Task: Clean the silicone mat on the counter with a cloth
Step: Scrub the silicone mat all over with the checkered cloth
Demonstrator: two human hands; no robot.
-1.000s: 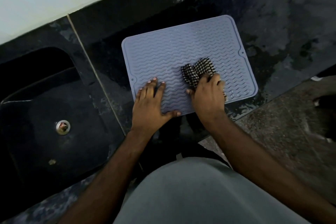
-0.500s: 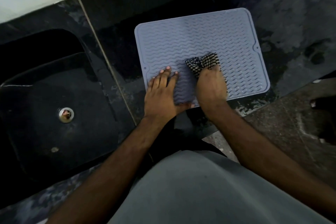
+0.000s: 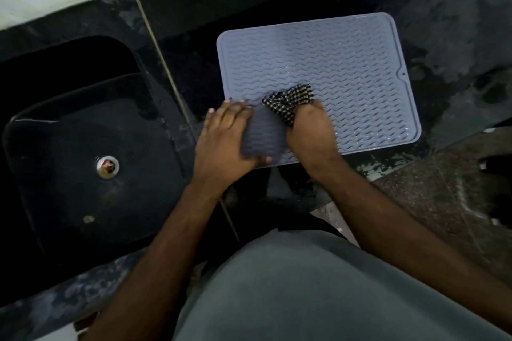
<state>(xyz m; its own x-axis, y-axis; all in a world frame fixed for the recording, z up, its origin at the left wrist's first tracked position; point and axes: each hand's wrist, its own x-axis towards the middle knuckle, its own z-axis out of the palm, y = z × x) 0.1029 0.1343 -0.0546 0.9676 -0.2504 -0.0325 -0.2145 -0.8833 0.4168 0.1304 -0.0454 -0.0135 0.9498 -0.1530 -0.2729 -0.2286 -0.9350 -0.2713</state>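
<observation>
Wiping is the step in hand: your right hand (image 3: pixel 310 130) has its fingers curled round the bunched checked cloth (image 3: pixel 289 102) and presses it onto the silicone mat (image 3: pixel 332 63), near the mat's front-left part. Your left hand (image 3: pixel 224 138) lies flat with fingers straight, holding nothing, pinning the mat's front-left corner so it does not slide. The mat itself lies flat on the dark counter (image 3: pixel 457 22), just right of the sink (image 3: pixel 83 147), with its front edge close to the counter's edge. Much of the ridged surface toward the back and right lies beyond the cloth, so the next move probably calls for carrying the cloth across those ridges while you keep the left palm pressing down; whether those parts are already clean cannot be told. The sink holds no dishes, only its metal drain (image 3: pixel 107 166) and a small pale speck (image 3: pixel 88 219) near the front.
</observation>
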